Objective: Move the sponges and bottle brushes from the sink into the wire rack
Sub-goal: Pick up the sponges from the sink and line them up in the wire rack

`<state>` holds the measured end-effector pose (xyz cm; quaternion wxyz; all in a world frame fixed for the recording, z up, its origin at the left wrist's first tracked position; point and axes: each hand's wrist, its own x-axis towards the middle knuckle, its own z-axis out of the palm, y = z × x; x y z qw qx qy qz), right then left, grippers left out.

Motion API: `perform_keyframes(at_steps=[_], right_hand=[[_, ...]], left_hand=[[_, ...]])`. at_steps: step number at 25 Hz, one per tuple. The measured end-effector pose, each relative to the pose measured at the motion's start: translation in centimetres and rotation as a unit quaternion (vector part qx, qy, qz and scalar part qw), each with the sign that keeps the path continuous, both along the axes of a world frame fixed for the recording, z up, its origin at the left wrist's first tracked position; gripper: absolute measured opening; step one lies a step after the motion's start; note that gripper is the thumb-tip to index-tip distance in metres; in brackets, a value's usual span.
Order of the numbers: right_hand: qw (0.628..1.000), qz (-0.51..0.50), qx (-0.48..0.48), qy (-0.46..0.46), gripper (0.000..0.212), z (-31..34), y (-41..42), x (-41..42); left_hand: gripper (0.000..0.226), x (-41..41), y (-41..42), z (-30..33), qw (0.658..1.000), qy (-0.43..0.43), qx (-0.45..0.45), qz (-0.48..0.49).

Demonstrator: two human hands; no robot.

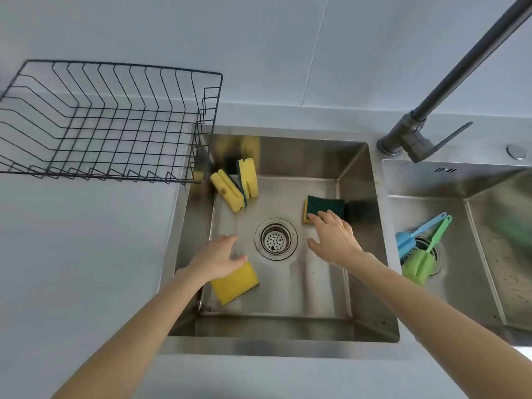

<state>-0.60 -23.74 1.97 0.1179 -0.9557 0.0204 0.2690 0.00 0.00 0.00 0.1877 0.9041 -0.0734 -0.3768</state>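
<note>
Several yellow-and-green sponges lie in the left sink basin (357, 180). Two sponges (227, 192) (249, 177) lean together at the back left corner. A green-topped sponge (325, 205) lies at the right wall, and the fingertips of my right hand (331, 237) touch its near edge, fingers spread. A yellow sponge (234, 283) lies at the front left; my left hand (218, 257) hovers over its far edge, fingers apart. A blue bottle brush (417, 231) and a green bottle brush (423, 254) lie in the right basin. The black wire rack (100, 125) stands empty on the counter, left.
A dark grey faucet (414, 136) rises at the back between the basins, its spout slanting up to the right. A round drain strainer (275, 239) sits in the middle of the left basin. The grey counter (72, 254) surrounds the sink.
</note>
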Motion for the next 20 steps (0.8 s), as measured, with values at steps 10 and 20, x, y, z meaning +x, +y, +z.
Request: perform_keyframes(at_steps=[10, 20], right_hand=[[0.997, -0.01, -0.062, 0.043, 0.067, -3.8, -1.1, 4.7], [0.992, -0.001, -0.11, 0.056, 0.078, -7.1, -1.9, 7.8]], left_hand=[[0.06, -0.1, -0.5, -5.0, 0.998, 0.061, 0.031, -0.016], [0.069, -0.8, -0.9, -7.1, 0.995, 0.08, 0.054, -0.007]])
